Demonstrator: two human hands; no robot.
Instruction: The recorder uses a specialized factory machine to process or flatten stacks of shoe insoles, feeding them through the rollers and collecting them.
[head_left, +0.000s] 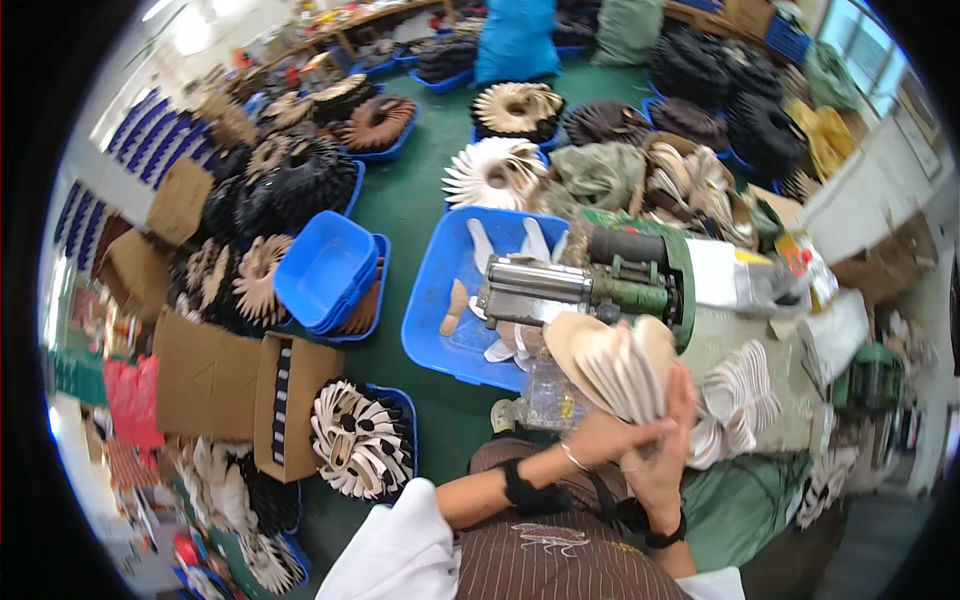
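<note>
Both my hands hold a fanned stack of cream insoles (612, 372) in front of the machine. My left hand (608, 440) grips the lower end of the stack, its fingers partly hidden behind my other hand. Along the right side of the stack, my right hand (672, 445) presses with its fingers pointing up. Just beyond is a green machine (680, 290) with a shiny steel roller (540, 283). Beside my right hand, more stacked white insoles (740, 395) lie on the worktable (800, 400).
A large blue bin (425, 320) with loose insoles stands under the machine's roller end. Nested blue tubs (325, 265), cardboard boxes (285, 405) and a tub of black-and-white insoles (360, 440) are on the floor to the left. Green cloth (745, 510) hangs at the table's near edge.
</note>
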